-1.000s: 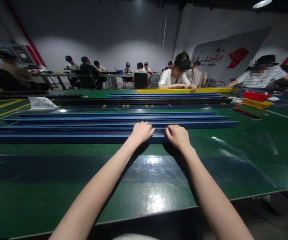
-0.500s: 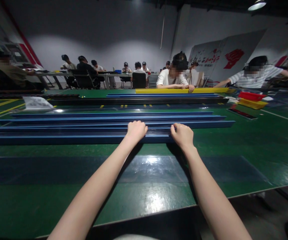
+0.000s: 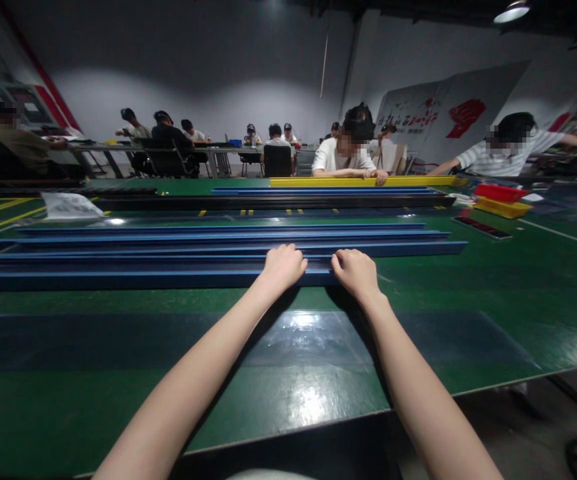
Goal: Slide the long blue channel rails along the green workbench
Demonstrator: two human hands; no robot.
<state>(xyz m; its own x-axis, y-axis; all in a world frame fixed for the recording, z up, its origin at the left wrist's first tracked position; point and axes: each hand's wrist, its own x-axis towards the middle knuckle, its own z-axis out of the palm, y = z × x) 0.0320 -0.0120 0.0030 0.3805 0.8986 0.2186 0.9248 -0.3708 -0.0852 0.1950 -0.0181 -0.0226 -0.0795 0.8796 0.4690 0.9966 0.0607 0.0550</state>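
A long blue channel strip [image 3: 118,280] lies across the green table [image 3: 443,293], the nearest in a row of similar strips. My left hand [image 3: 285,265] is closed over it, fingers curled on the far side and out of sight. To the right, around the strip's right end, my right hand [image 3: 356,269] is closed as well, its thumb side facing the left hand. A short stretch of strip shows between the hands. Just beyond them lie more blue channel strips [image 3: 408,249], close together and roughly parallel.
A clear plastic sheet [image 3: 418,333] lies flat nearer my body. Farther off are black strips [image 3: 268,201], a yellow strip [image 3: 418,181], a crumpled plastic bag [image 3: 71,207], a phone-like dark slab [image 3: 482,227], and red [image 3: 501,193] and yellow trays [image 3: 503,208]. Two people lean at the far edge.
My left hand has slid right along the blue channel strip, and my right hand has shifted slightly left. They are now closer together. The strip stays in about the same place.
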